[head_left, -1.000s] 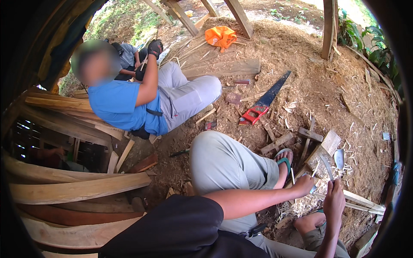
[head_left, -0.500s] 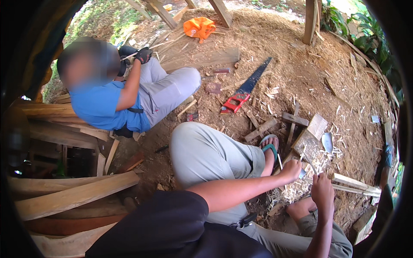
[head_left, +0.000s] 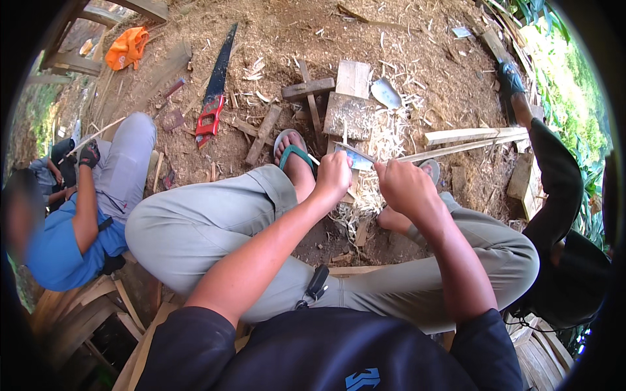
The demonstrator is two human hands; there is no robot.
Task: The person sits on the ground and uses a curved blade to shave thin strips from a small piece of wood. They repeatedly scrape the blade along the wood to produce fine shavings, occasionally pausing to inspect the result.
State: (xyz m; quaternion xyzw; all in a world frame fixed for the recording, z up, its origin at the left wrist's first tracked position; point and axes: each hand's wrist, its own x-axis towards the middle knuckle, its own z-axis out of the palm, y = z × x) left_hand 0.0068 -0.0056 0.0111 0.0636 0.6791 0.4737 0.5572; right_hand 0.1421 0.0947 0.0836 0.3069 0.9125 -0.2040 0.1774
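My left hand [head_left: 334,174] is closed, with pale wood showing on both sides of the fist, which looks like a thin wooden stick [head_left: 313,159]. Closed around the handle end of a knife, my right hand [head_left: 409,188] is beside it at about the same height. The narrow knife blade [head_left: 355,152] points left toward my left hand; whether it touches the stick I cannot tell. Below the blade a bluish flat piece [head_left: 357,160] shows among pale wood shavings [head_left: 385,146]. Both hands are between my knees, above the ground.
A wooden block [head_left: 349,116] and a grey metal blade-like piece [head_left: 386,93] lie ahead. A red-handled saw [head_left: 210,117], crossed wood pieces [head_left: 310,88] and an orange bag [head_left: 128,48] lie leftward. One person in blue [head_left: 75,234] sits left; another's black sleeve [head_left: 554,186] is at right.
My view has swung to the right, so the saw and the person in blue appear farther left. The knife blade, raised earlier, now slants across toward my left hand. Both hands keep their hold.
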